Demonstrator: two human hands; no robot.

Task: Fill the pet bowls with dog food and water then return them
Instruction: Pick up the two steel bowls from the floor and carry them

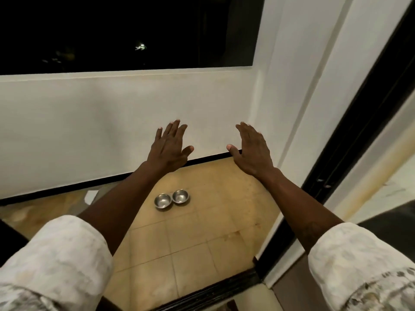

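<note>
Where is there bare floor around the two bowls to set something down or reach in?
Bare floor lies right of the bowls, bordered by the baseboard and the dark door frame, and nearer, between bowls and threshold. The bowls sit tight together: no hand room between. Left of them an arm hides the floor; a white scrap lies by the baseboard.

head-worn view, angled down, floor distant

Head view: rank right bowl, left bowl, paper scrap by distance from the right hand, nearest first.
1. Right bowl, below-left of the right hand.
2. Left bowl, beside it, further left.
3. Paper scrap, far left.
</note>
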